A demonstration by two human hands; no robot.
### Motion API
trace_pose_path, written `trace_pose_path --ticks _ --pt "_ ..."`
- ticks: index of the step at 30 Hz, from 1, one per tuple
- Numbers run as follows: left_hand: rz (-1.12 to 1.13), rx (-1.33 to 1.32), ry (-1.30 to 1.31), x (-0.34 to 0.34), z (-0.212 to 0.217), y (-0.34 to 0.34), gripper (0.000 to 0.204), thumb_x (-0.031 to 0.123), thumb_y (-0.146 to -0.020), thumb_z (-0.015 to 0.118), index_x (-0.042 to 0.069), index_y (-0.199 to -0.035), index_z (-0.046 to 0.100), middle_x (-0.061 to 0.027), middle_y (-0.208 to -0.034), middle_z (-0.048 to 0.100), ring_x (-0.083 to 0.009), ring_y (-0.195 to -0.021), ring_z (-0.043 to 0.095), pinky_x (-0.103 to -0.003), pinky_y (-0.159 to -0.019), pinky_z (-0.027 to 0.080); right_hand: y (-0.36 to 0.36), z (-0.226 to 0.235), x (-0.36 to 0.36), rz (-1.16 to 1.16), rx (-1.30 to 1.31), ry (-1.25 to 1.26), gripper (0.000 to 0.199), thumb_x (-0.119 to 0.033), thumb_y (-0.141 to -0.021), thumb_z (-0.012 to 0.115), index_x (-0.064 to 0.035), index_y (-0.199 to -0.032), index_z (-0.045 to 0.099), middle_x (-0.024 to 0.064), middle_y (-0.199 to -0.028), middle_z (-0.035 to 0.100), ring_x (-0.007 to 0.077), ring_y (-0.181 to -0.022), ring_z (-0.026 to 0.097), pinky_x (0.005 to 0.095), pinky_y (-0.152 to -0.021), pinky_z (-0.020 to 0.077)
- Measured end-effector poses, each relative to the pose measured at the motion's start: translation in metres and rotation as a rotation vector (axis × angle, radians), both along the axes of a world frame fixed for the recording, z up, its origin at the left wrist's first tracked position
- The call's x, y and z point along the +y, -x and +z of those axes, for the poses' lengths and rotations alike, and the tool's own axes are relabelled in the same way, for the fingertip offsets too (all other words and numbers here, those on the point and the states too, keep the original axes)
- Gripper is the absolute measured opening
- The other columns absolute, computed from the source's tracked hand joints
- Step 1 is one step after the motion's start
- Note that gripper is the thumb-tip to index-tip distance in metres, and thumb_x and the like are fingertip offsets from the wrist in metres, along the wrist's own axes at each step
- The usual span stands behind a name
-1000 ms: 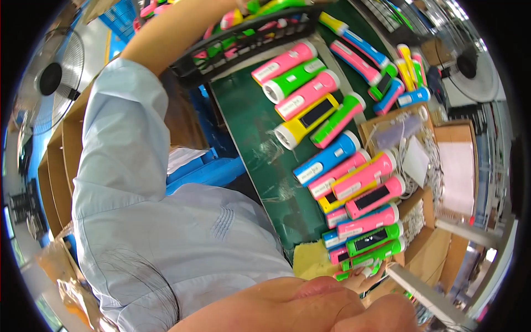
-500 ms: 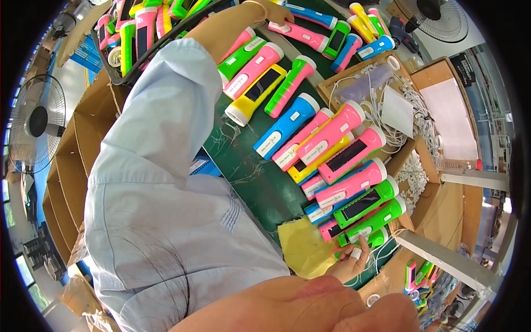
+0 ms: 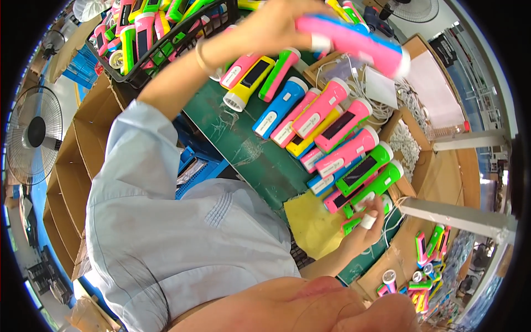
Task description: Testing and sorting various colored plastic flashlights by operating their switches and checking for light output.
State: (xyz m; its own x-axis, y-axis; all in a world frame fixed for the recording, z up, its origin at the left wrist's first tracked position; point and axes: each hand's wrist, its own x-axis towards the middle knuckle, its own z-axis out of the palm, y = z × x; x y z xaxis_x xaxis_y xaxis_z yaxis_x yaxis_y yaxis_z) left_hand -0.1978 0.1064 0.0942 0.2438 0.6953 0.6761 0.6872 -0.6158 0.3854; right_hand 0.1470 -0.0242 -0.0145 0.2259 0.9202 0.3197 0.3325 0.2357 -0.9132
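My left hand, smeared by motion, is closed around a pink-and-blue flashlight held above the far part of the bench, its white rim toward the right. At the near end of a row of flashlights, my right hand has curled fingers on a green flashlight; white tape wraps one finger. Just above these fingers lie another green flashlight and a green one with a dark panel. Farther along the row are pink flashlights, a blue one and a yellow one.
A black crate full of flashlights stands at the far left. Along the bench's right side, cardboard boxes hold white cables and small white parts. A yellow cloth lies near me. A pale post crosses at the right.
My left hand has lifted the pink-and-blue flashlight off the far bench and brought it nearer and to the right. My right hand stays at the row's near end. The view has shifted.
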Motion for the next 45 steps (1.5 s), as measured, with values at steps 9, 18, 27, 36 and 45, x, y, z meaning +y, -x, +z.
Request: trace_pose_path --ticks 9,18,27,36,45 --pt "-1.266 -0.938 1.498 -0.105 -0.13 -0.113 0.091 0.074 -0.072 0.043 -0.002 -0.123 0.041 -0.0166 -0.114 0.051 -0.0235 -0.101 0.054 -0.035 -0.086 0.043 -0.028 0.017 0.024 0.467 0.405 -0.041 0.013 -0.014 -0.082 0.054 -0.0019 -0.082 0.058 0.0098 -0.077 0.061 0.0194 -0.069 0.056 0.0302 -0.062 0.0443" --pt "-0.944 -0.869 1.548 -0.124 -0.136 -0.159 0.035 0.02 -0.08 0.063 0.002 -0.105 0.046 -0.0074 -0.088 0.057 -0.0168 -0.067 0.061 -0.029 -0.058 0.053 0.025 0.01 0.013 0.218 -0.423 -0.013 0.023 -0.013 -0.078 0.06 0.0004 -0.096 0.06 0.0112 -0.083 0.06 0.019 -0.069 0.058 0.0288 -0.063 0.046" --pt "-0.782 -1.529 1.687 -0.096 -0.116 -0.167 0.039 0.035 -0.088 0.051 0.003 -0.109 0.047 -0.0088 -0.082 0.056 -0.0179 -0.059 0.057 -0.028 -0.051 0.048 0.001 -0.044 -0.03 0.188 0.102 0.277 0.029 -0.014 -0.088 0.052 0.0029 -0.112 0.055 0.0072 -0.094 0.061 0.0092 -0.078 0.053 0.0212 -0.061 0.041" --pt "-0.626 -1.464 1.66 -0.09 -0.119 -0.175 0.034 0.028 -0.084 0.053 0.0 -0.102 0.051 -0.011 -0.08 0.059 -0.0214 -0.064 0.059 -0.032 -0.057 0.05 0.003 -0.049 -0.044 0.181 0.279 0.388 0.026 -0.014 -0.089 0.05 0.0023 -0.108 0.057 0.0068 -0.088 0.06 0.0073 -0.069 0.05 0.0184 -0.054 0.0367" --pt "-0.032 -0.285 0.591 -0.057 -0.065 -0.163 0.058 0.028 -0.078 0.064 -0.01 -0.113 0.039 -0.0129 -0.094 0.057 -0.0231 -0.087 0.058 -0.033 -0.075 0.047 -0.014 -0.019 -0.017 0.072 0.46 0.275 0.027 -0.017 -0.092 0.046 -0.0016 -0.113 0.05 -0.0004 -0.063 0.049 0.0034 -0.05 0.037 0.0153 -0.044 0.0257"
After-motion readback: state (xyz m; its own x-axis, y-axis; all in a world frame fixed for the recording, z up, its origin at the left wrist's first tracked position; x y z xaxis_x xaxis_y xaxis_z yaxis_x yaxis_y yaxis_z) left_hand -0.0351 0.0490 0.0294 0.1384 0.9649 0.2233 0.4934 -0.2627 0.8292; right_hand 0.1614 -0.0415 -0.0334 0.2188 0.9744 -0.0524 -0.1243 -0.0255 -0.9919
